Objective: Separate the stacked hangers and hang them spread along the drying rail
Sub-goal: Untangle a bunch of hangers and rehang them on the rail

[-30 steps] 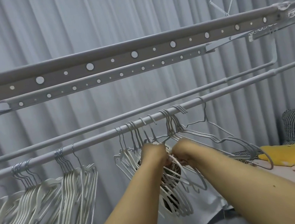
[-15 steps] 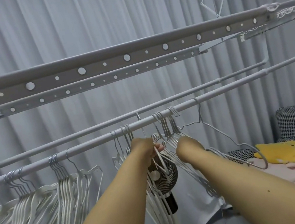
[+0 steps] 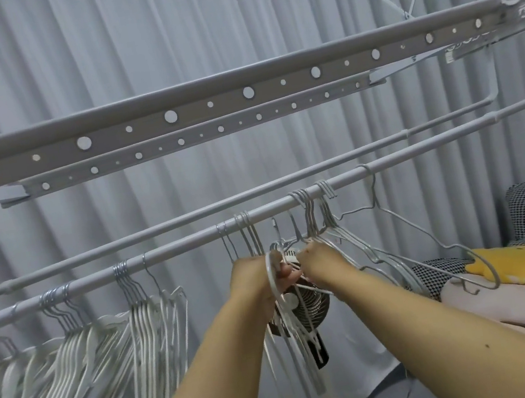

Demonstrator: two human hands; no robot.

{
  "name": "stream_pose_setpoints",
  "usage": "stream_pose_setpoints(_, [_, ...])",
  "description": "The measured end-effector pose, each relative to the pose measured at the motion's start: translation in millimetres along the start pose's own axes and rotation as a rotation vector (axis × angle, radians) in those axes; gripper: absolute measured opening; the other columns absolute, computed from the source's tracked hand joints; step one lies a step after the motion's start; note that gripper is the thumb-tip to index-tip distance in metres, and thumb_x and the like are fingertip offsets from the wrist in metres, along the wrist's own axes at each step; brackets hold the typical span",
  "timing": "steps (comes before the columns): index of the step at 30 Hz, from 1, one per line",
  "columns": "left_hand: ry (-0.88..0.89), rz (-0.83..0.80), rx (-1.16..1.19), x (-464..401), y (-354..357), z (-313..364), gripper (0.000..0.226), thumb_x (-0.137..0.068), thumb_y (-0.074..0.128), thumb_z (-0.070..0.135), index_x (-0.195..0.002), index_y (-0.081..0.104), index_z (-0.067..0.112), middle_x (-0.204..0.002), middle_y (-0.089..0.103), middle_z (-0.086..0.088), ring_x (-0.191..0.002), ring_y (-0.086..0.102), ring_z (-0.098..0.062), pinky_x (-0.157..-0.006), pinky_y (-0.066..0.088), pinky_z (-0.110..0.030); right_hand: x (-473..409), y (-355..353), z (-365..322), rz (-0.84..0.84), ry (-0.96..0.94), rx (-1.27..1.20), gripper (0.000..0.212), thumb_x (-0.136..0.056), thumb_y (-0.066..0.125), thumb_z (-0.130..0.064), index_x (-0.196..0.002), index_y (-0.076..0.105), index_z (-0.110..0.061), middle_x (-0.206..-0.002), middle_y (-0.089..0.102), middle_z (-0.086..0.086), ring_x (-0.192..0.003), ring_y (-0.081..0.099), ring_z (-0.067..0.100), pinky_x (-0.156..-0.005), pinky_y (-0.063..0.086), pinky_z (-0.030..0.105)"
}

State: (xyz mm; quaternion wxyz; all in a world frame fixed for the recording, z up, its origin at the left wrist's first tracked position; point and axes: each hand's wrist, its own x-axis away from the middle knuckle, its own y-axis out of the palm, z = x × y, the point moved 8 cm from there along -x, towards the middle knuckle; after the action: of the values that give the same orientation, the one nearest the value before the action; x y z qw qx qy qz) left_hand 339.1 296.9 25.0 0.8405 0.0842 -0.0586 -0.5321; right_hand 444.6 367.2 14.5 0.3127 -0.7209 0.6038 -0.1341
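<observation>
Under the drying rail, both hands' fingers pinch bunched hangers.

**Hangers bunched along the rail**

White hangers hang in tight clusters from the grey drying rail, crowded at the left. Near the middle, a stacked bunch dangles below it; one wire hanger hangs alone rightward.

Grey drying rail slanting from lower left up to right edge. Hooked over it: dense white hangers at lower left, smaller clusters near centre, one wire hanger alone further right.
</observation>
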Motion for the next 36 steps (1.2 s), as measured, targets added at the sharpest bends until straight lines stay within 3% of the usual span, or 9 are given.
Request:
stream_pose_setpoints(6, [-0.038,-0.227,0.001,30,0,12,0.016,-0.096,0.044,-0.006,-0.091,0.057,-0.014,-0.047,0.043,-0.006,-0.029,0.044,-0.006,-0.036,0.047,-0.016,2,24,5,-0.070,0.097,-0.295,0.049,-0.098,0.033,-0.044,-0.109,0.067,-0.010,-0.106,0.068,0.013,-0.101,0.062,0.028,-0.094,0.046,0.038])
stream_pose_setpoints(11, [0.010,-0.221,-0.027,23,-13,19,0.021,-0.100,0.042,0.005,-0.101,0.059,-0.007,-0.068,0.052,-0.011,-0.050,0.052,-0.015,-0.043,0.049,-0.019,0,16,19,0.078,0.205,-0.505,0.039,-0.098,0.039,-0.027,-0.068,0.056,-0.010,-0.063,0.057,0.005,-0.056,0.053,0.018,-0.058,0.042,0.027])
stream_pose_setpoints(13, [0.211,0.041,-0.386,0,-43,24,0.025,-0.099,0.049,0.020,-0.108,0.064,0.003,-0.089,0.066,-0.013,-0.076,0.061,-0.024,-0.064,0.059,-0.032,1,15,27,0.155,0.247,-0.531,0.037,-0.096,0.040,-0.032,-0.075,0.060,-0.008,-0.069,0.060,0.008,-0.061,0.057,0.022,-0.066,0.051,0.034])
stream_pose_setpoints(15, [0.366,0.264,-0.887,-6,-56,26,0.036,-0.090,0.058,0.040,-0.118,0.062,0.019,-0.116,0.063,-0.008,-0.113,0.052,-0.028,-0.091,0.048,-0.039,-2,14,42,0.235,0.304,-0.530,0.040,-0.093,0.037,-0.035,-0.092,0.065,-0.005,-0.087,0.066,0.012,-0.076,0.063,0.029,-0.084,0.054,0.047])
stream_pose_setpoints(19, [0.284,0.259,-1.210,-10,-48,1,0.083,-0.074,0.073,0.054,-0.141,0.032,0.031,-0.144,0.032,-0.005,-0.129,0.031,-0.031,-0.102,0.037,-0.044,24,-4,54,0.426,0.409,-0.490,0.047,-0.099,0.027,-0.034,-0.109,0.063,-0.005,-0.108,0.066,0.017,-0.094,0.063,0.033,-0.083,0.047,0.037])
stream_pose_setpoints(22, [0.244,0.156,-1.154,-15,-44,-18,0.096,-0.078,0.076,0.036,-0.151,0.014,0.039,-0.152,0.011,-0.007,-0.124,0.044,-0.036,-0.094,0.047,-0.041,37,-16,61,0.526,0.452,-0.394,0.048,-0.103,0.022,-0.029,-0.116,0.059,-0.001,-0.119,0.062,0.021,-0.105,0.058,0.036,-0.079,0.037,0.036])
stream_pose_setpoints(27, [0.185,0.124,-1.091,-13,-56,-22,0.061,-0.090,0.055,0.025,-0.144,0.030,0.040,-0.137,0.029,-0.012,-0.079,0.057,-0.029,-0.074,0.054,-0.035,50,-19,64,0.636,0.468,-0.358,0.045,-0.104,0.023,-0.029,-0.122,0.052,0.000,-0.125,0.059,0.021,-0.112,0.056,0.039,-0.088,0.039,0.040])
stream_pose_setpoints(31, [0.162,0.154,-1.081,-15,-72,-23,0.054,-0.091,0.044,0.018,-0.143,0.037,0.032,-0.133,0.034,-0.010,-0.086,0.057,-0.031,-0.080,0.055,-0.040,64,-15,68,0.742,0.487,-0.343,0.041,-0.104,0.022,-0.030,-0.118,0.050,-0.003,-0.120,0.062,0.020,-0.108,0.057,0.040,-0.097,0.037,0.045])
stream_pose_setpoints(36, [0.167,0.219,-1.092,-12,-92,-16,0.066,-0.091,0.041,0.012,-0.152,0.022,0.029,-0.146,0.032,-0.015,-0.082,0.048,-0.026,-0.058,0.040,-0.029,76,-8,74,0.877,0.528,-0.346,0.036,-0.102,0.025,-0.029,-0.110,0.051,-0.005,-0.109,0.067,0.020,-0.100,0.061,0.041,-0.094,0.038,0.046])
